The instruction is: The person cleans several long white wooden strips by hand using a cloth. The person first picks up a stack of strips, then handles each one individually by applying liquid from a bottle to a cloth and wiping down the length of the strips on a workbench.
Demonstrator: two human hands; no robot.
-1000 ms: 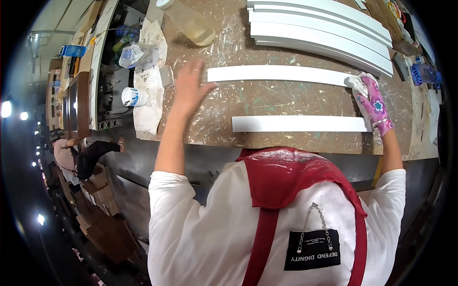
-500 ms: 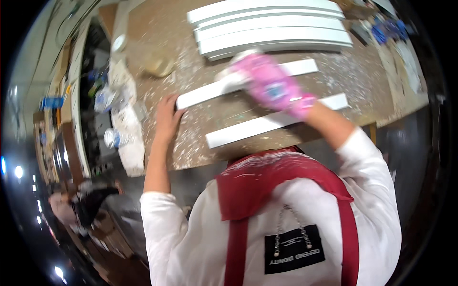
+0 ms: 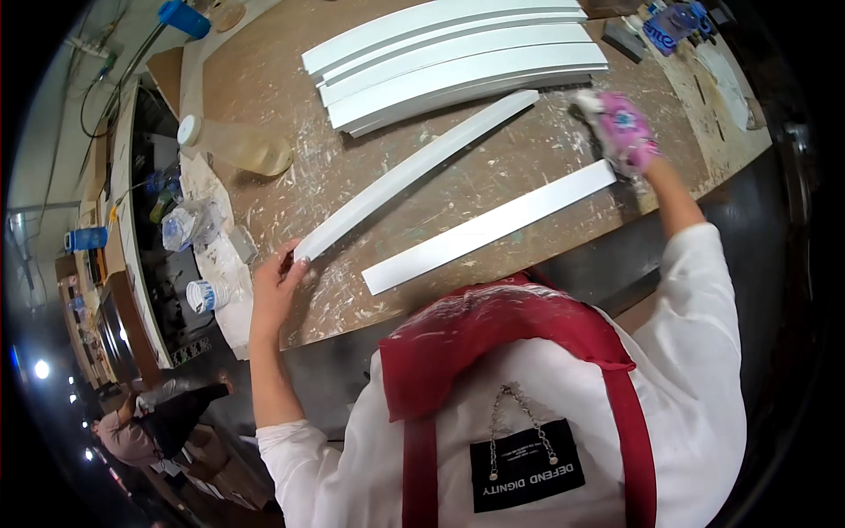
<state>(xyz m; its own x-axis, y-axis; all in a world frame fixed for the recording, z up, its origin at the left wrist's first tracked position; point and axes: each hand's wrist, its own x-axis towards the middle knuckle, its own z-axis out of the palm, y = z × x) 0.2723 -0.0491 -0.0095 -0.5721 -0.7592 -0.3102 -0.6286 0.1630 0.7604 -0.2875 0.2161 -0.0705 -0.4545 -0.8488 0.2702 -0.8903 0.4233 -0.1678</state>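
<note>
My bare left hand (image 3: pixel 280 280) grips the near left end of a long white strip (image 3: pixel 414 179), thumb and fingers at its tip. The strip lies tilted on the worktable (image 3: pixel 370 150), its far end close to a stack of white strips (image 3: pixel 466 66). My right hand (image 3: pixel 623 132) wears a pink glove with whitened fingers and is off the strip, over the table at the right. Its fingers are curled; what they hold, if anything, is hidden. A second white strip (image 3: pixel 488 227) lies nearer to me, its right end just by the right hand.
At the left stand a cloudy plastic jug (image 3: pixel 238 147), crumpled clear plastic (image 3: pixel 194 223) and a white cup (image 3: pixel 205 297). A dark block (image 3: pixel 623 40) and a bottle with blue label (image 3: pixel 673 28) sit at the far right. Another person (image 3: pixel 154 427) is beyond, lower left.
My right hand has moved right, off the held strip. The strip has swung to a steeper slant, with its left end and my left hand drawn closer to me. The view has shifted slightly.
</note>
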